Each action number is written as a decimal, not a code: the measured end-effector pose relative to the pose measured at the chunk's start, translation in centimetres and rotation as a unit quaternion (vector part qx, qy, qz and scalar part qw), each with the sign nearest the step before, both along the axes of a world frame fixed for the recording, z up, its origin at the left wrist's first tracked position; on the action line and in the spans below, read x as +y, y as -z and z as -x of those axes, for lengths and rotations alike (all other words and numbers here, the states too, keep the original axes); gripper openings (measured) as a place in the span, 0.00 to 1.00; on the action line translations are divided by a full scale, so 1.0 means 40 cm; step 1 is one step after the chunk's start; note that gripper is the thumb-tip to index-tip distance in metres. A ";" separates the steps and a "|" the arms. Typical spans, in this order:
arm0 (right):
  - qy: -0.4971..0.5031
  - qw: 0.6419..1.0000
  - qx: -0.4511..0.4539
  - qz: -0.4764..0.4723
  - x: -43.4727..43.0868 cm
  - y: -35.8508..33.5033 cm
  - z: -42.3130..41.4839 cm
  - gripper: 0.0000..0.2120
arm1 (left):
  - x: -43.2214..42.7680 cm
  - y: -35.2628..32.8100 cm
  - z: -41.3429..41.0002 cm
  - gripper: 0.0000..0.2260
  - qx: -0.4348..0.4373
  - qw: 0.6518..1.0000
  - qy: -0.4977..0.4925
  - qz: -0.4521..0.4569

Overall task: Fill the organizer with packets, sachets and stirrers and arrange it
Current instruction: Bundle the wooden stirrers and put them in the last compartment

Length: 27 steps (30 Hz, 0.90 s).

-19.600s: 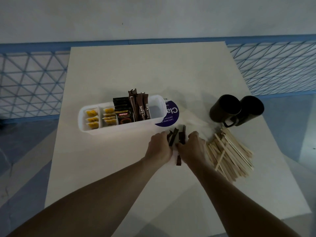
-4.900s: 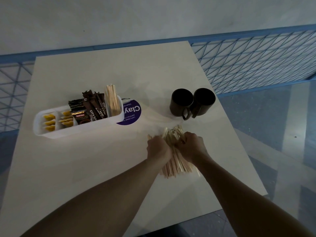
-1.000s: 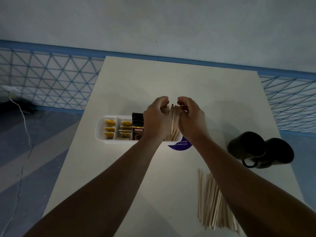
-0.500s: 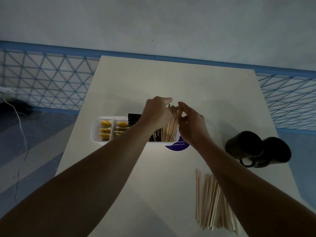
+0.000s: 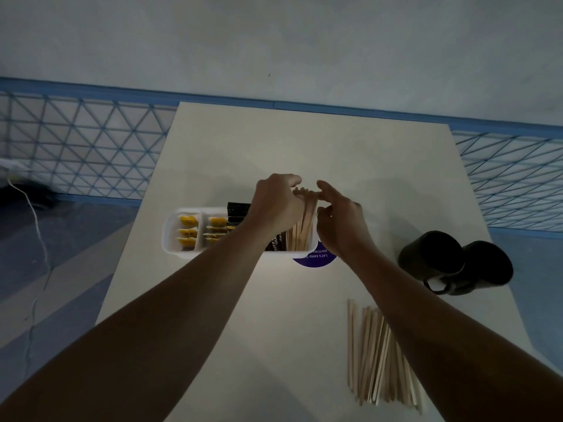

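A white organizer (image 5: 169,236) stands mid-table. Its two left compartments hold yellow sachets (image 5: 186,231); dark coffee packets (image 5: 237,212) fill the middle. Wooden stirrers (image 5: 304,226) stand upright in its right end. My left hand (image 5: 275,205) curls over the tops of the stirrers from the left, fingers around them. My right hand (image 5: 341,222) is at their right side, its index finger stretched to the stirrer tips. A loose pile of stirrers (image 5: 376,357) lies flat on the table near the front right, partly under my right forearm.
Two black mugs (image 5: 454,263) sit side by side at the right of the table. A round purple sticker (image 5: 313,258) shows beside the organizer's right end. The white table (image 5: 304,147) borders a blue lattice railing and a wall behind.
Over the last second both hands stay at the standing stirrers; my right hand has loosened and now reaches one finger to the tips. Earlier, I gathered stirrers from the loose pile.
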State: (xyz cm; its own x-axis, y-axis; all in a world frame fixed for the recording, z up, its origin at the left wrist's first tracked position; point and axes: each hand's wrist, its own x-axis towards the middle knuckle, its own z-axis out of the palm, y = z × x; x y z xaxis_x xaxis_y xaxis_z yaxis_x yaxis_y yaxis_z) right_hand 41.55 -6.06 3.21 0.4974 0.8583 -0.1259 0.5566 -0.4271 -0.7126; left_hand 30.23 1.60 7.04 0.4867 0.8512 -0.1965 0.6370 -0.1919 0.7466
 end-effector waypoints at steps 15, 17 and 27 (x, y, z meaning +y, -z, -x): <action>0.029 0.999 0.006 0.025 -0.234 0.028 -0.071 0.11 | -0.201 0.045 -0.031 0.11 -0.044 0.999 0.027 0.017; 0.041 0.998 0.024 0.044 -0.280 0.036 -0.078 0.11 | -0.240 0.064 -0.044 0.10 -0.025 0.999 0.041 0.026; 0.065 0.988 -0.012 0.142 -0.546 0.073 -0.167 0.11 | -0.427 0.193 -0.080 0.14 0.147 0.979 0.070 0.124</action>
State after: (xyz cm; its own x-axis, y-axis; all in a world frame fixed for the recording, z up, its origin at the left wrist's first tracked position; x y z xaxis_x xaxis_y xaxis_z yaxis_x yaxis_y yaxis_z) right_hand 48.24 -27.90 0.27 0.6063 0.7190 -0.3397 0.4992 -0.6766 -0.5413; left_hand 33.44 -15.46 -0.69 0.4860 0.6894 -0.5371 0.8118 -0.1285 0.5696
